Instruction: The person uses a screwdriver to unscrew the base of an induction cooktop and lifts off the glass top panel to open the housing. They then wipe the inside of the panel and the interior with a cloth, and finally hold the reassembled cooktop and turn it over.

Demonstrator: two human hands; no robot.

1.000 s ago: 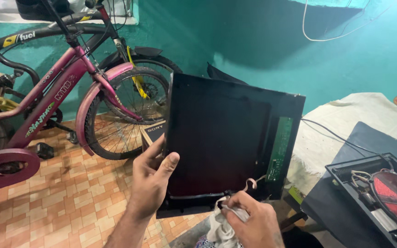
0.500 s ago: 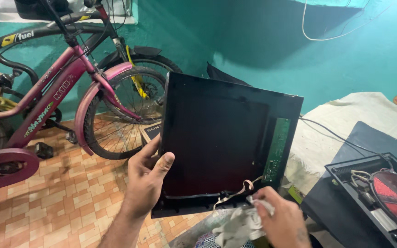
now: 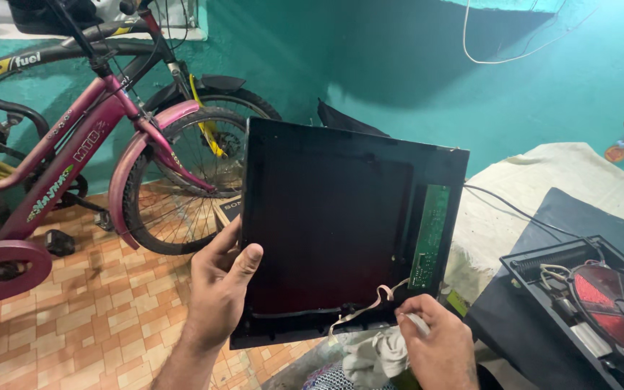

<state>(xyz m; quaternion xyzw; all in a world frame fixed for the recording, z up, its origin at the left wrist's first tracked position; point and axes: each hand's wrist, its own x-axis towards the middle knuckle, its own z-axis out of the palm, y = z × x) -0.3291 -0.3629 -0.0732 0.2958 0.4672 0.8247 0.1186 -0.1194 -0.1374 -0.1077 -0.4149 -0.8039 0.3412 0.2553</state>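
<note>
You are holding a black square panel (image 3: 326, 231) upright in front of you, its inner face turned toward you. Your left hand (image 3: 219, 285) is clamping the panel's left edge, thumb lying across the dark face and the other fingers wrapped behind it. A narrow green circuit board (image 3: 428, 237) is sitting along the panel's right side, and a pale flat ribbon cable (image 3: 361, 309) is curling down from near the board's lower end.

Your right hand (image 3: 436, 343) is closing around a crumpled whitish cloth (image 3: 386, 352) just below the panel's lower right corner, with the ribbon cable ending just beside its fingers; whether they are touching it cannot be told.

To your right, an opened black appliance base (image 3: 543, 285) with a red round coil (image 3: 619, 307) and some wires is lying on a dark surface (image 3: 579, 217). A cream cloth (image 3: 543, 173) is covering something behind it. On your left, a pink bicycle (image 3: 74, 159) is standing on the orange-tiled floor (image 3: 88, 325) against a teal wall (image 3: 413, 65).
</note>
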